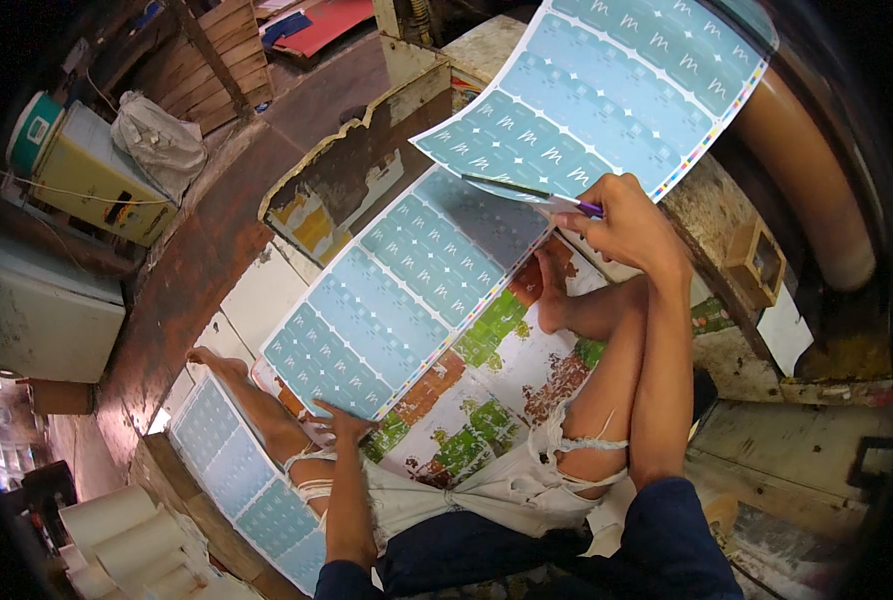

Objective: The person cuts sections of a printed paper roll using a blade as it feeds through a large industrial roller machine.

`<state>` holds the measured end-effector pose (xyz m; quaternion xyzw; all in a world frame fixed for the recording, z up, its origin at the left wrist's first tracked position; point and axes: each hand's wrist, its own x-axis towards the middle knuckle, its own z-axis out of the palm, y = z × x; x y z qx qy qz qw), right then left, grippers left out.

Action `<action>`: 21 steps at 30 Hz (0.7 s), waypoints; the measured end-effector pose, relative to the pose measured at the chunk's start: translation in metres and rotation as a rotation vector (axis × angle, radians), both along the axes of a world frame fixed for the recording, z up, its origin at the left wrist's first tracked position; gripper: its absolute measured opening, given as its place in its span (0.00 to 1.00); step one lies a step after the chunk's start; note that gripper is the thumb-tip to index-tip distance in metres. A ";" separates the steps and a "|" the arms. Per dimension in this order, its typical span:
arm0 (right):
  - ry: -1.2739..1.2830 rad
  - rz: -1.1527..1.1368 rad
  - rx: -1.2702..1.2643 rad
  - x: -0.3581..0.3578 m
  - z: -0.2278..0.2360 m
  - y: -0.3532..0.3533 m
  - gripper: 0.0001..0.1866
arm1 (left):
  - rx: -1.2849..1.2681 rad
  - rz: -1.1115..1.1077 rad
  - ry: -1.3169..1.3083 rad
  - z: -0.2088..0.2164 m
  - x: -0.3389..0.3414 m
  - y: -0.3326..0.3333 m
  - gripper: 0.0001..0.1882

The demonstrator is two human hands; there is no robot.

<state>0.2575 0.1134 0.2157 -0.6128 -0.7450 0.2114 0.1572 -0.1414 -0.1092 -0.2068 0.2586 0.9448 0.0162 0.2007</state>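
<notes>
My right hand (622,225) is closed around scissors (527,190) with purple handles, whose blades point left. The blades lie at the lower edge of a raised, curling printed sheet (607,80) in teal and light blue. Under it, a matching printed sheet (377,290) lies flat and takes its shadow; I cannot tell whether the two are still joined. My left hand (342,425) rests on the flat sheet's near corner with its fingers spread. Further sheets of the same print (247,480) lie beyond my left leg.
Beneath the flat sheet is a worn panel (497,390) with green, white and brown patches, between my bare legs. A small wooden box (757,262) stands at the right, near a brown pipe (817,180). White rolls (132,540), a tin (107,180) and a sack (157,140) are at left.
</notes>
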 end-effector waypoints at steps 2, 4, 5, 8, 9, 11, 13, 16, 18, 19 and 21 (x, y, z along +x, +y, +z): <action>-0.009 0.099 0.000 -0.011 0.000 -0.006 0.15 | -0.154 0.117 -0.019 -0.026 -0.002 -0.019 0.80; -0.022 0.069 -0.013 -0.001 -0.015 -0.009 0.15 | -0.316 0.025 -0.107 -0.007 0.031 -0.004 0.74; 0.004 0.088 -0.013 -0.004 -0.014 -0.011 0.16 | -0.315 0.034 -0.103 -0.007 0.027 -0.005 0.74; -0.003 0.194 0.041 -0.016 -0.019 -0.014 0.14 | -0.231 0.046 0.015 -0.006 0.014 0.000 0.65; -0.007 0.184 0.041 -0.017 -0.019 -0.015 0.14 | -0.226 0.027 0.023 -0.004 0.015 0.000 0.61; 0.011 0.233 0.033 -0.015 -0.022 -0.015 0.14 | -0.223 -0.006 0.029 -0.002 0.020 0.001 0.57; -0.011 0.219 0.001 -0.017 -0.022 -0.011 0.14 | -0.204 0.041 0.012 -0.012 0.012 -0.001 0.56; 0.015 0.457 -0.048 -0.043 -0.016 -0.008 0.18 | -0.046 0.089 0.241 -0.043 -0.009 -0.019 0.61; 0.074 0.530 0.102 -0.029 -0.056 -0.002 0.21 | 0.105 -0.022 0.428 -0.019 0.035 0.004 0.65; 0.024 0.606 -0.087 -0.032 -0.057 0.003 0.22 | 0.116 -0.214 0.309 0.004 0.050 0.017 0.66; 0.001 0.663 -0.231 -0.056 -0.035 -0.011 0.21 | 0.572 -0.397 -0.198 0.020 0.047 0.029 0.55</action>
